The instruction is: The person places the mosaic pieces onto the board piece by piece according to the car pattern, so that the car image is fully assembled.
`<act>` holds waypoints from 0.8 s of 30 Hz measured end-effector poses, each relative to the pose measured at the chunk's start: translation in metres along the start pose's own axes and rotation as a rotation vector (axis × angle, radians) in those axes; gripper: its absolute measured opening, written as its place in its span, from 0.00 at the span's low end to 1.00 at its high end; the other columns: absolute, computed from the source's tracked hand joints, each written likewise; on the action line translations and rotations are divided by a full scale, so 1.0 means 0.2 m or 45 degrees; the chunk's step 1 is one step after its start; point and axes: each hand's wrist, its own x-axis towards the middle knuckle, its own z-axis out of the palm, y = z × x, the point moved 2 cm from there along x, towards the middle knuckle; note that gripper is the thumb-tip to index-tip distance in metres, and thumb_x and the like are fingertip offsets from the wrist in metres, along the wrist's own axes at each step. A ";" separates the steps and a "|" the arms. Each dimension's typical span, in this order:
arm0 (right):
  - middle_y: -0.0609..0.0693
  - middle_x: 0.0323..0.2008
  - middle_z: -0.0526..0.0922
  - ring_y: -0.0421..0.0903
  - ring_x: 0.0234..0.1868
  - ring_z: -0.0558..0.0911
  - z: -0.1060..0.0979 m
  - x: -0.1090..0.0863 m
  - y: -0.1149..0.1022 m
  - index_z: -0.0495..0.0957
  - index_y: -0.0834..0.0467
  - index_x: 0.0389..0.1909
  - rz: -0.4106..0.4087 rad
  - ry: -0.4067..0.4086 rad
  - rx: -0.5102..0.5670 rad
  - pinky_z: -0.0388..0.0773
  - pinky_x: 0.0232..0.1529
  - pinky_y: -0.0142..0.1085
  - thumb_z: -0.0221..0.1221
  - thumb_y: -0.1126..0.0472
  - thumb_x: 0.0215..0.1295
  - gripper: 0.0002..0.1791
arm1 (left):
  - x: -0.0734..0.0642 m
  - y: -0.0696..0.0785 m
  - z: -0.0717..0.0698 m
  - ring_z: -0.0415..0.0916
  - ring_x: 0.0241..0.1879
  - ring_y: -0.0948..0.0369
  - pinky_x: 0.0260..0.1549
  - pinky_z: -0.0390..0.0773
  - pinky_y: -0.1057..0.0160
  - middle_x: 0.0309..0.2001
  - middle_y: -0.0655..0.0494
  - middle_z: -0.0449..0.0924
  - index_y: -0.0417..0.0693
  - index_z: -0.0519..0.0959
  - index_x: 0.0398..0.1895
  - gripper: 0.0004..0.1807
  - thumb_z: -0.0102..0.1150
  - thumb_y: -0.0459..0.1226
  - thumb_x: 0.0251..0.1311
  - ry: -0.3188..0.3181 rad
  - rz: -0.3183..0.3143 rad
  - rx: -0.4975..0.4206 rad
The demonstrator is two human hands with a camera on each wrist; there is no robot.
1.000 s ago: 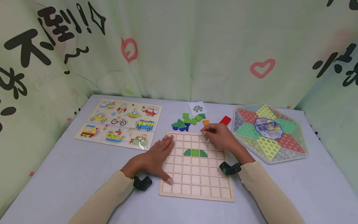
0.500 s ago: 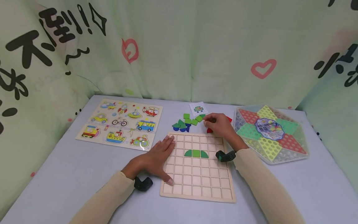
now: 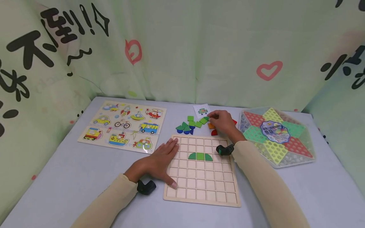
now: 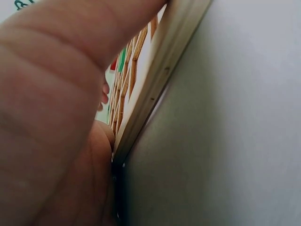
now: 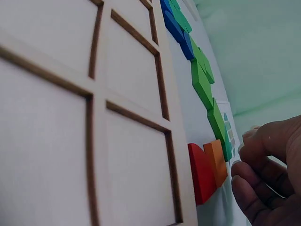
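Observation:
My left hand (image 3: 159,161) rests with fingers spread over the left edge of a square wooden grid board (image 3: 201,193); in the left wrist view its thumb lies across the board's edge. A green strip (image 3: 200,156) sits in the grid, a square between two rounded pieces. Beyond the board's far right corner, my right hand (image 3: 223,122) has loosely bent fingers, their tips beside a dark green piece (image 3: 206,118) at the end of a row of green squares (image 3: 198,124). In the right wrist view nothing shows between the fingers. Close to them are an orange piece (image 5: 215,162) and a red rounded piece (image 5: 201,172).
Green triangles (image 3: 185,124) and blue rounded pieces (image 3: 186,132) lie behind the board. A small picture card (image 3: 201,110) lies at the back. To the left is a vehicle puzzle board (image 3: 122,126); to the right, a six-sided game box (image 3: 275,136).
My right hand has moved back from the board's far edge to the dark green piece, uncovering the red rounded piece near the board. My left hand has stayed on the board.

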 end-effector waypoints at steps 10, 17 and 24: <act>0.57 0.51 0.77 0.52 0.45 0.77 0.03 0.02 0.00 0.80 0.59 0.53 0.021 -0.032 -0.065 0.79 0.44 0.39 0.55 0.64 0.70 0.14 | 0.00 -0.01 0.01 0.19 0.74 0.57 0.70 0.32 0.54 0.78 0.52 0.25 0.43 0.39 0.78 0.75 0.69 0.70 0.33 0.003 0.006 -0.009; 0.58 0.52 0.76 0.53 0.47 0.76 0.04 0.04 -0.02 0.80 0.61 0.54 0.038 -0.081 -0.112 0.79 0.44 0.39 0.55 0.66 0.69 0.15 | -0.01 0.00 -0.01 0.20 0.74 0.56 0.70 0.33 0.54 0.78 0.52 0.26 0.44 0.40 0.78 0.75 0.70 0.69 0.34 0.010 0.002 -0.004; 0.60 0.53 0.75 0.53 0.48 0.74 0.03 0.03 0.00 0.77 0.63 0.58 0.032 -0.077 -0.146 0.77 0.42 0.39 0.53 0.66 0.70 0.18 | 0.00 0.01 -0.01 0.20 0.74 0.56 0.70 0.32 0.54 0.78 0.51 0.26 0.43 0.40 0.78 0.74 0.69 0.69 0.34 0.011 0.018 -0.011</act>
